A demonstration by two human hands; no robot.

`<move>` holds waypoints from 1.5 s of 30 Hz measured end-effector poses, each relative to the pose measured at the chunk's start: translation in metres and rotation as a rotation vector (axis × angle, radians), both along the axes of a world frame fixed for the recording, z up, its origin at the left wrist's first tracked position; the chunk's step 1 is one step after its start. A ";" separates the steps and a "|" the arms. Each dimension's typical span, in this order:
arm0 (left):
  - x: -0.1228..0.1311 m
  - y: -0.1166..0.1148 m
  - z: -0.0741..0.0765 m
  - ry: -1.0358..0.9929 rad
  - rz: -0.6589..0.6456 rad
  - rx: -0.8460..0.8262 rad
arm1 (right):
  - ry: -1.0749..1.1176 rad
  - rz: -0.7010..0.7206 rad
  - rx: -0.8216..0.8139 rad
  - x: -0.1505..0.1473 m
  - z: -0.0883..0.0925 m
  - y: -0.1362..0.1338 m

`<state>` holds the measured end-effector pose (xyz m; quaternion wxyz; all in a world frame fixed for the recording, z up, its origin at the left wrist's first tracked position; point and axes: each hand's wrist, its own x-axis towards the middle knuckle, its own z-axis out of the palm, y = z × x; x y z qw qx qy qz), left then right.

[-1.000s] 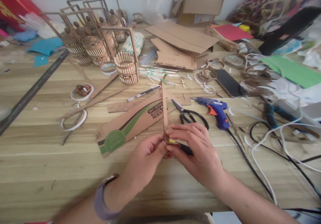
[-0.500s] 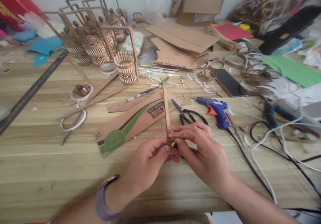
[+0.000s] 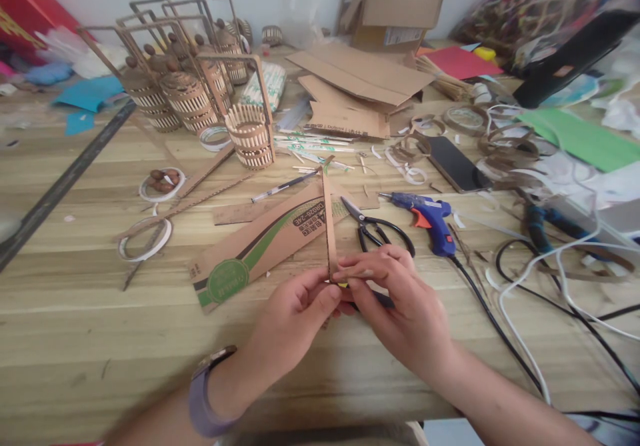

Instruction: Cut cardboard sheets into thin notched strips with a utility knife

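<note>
A narrow cardboard strip rises away from me out of my fingertips, its far end near the pen. My left hand pinches its near end between thumb and fingers. From the other side, my right hand grips the same end, fingers laid across it. Something yellow and dark shows beneath the fingertips, mostly covered. Beyond the hands lies a printed cardboard piece with a green band. Black-handled scissors rest just past my right hand, and a blue glue gun lies farther right.
Small lantern-like stick baskets with tall handles stand at the back left. Cardboard sheets are stacked at the back. A phone lies among curled strips on the right, where cables trail. Tape rolls sit at left.
The hands stay together on the strip's near end, with my right fingers shifted slightly down and left. The strip leans a little more to the left.
</note>
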<state>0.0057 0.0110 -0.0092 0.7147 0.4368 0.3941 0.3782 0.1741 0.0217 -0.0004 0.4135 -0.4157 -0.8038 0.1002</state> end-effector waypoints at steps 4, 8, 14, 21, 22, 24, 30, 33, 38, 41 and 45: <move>-0.001 0.002 -0.001 0.010 0.024 0.033 | -0.017 0.068 0.038 -0.002 -0.004 0.001; -0.002 0.002 -0.002 0.007 0.031 0.050 | -0.072 0.073 0.051 -0.001 -0.005 0.001; -0.002 -0.001 -0.004 -0.015 -0.022 0.043 | -0.054 0.048 0.028 -0.001 -0.003 0.001; -0.003 -0.005 -0.002 0.039 -0.056 0.089 | -0.054 -0.010 0.040 0.000 0.000 0.000; -0.003 -0.005 -0.001 0.050 -0.061 0.098 | -0.052 -0.021 0.043 0.001 0.001 0.000; -0.003 -0.005 0.000 0.076 -0.063 0.113 | -0.048 -0.030 0.033 0.002 0.003 0.000; -0.003 -0.004 -0.001 0.131 -0.070 0.095 | -0.032 -0.104 -0.080 0.004 0.004 -0.001; -0.002 -0.003 -0.003 0.015 -0.038 0.028 | -0.014 -0.032 -0.054 0.002 0.001 -0.002; -0.002 0.001 -0.002 0.037 -0.005 0.004 | -0.010 0.038 0.030 -0.003 -0.002 -0.001; -0.003 0.001 -0.001 0.046 0.017 0.019 | -0.041 0.045 0.049 -0.003 -0.003 0.001; -0.004 0.000 -0.002 0.033 -0.008 0.020 | -0.043 0.063 0.059 -0.001 -0.003 0.001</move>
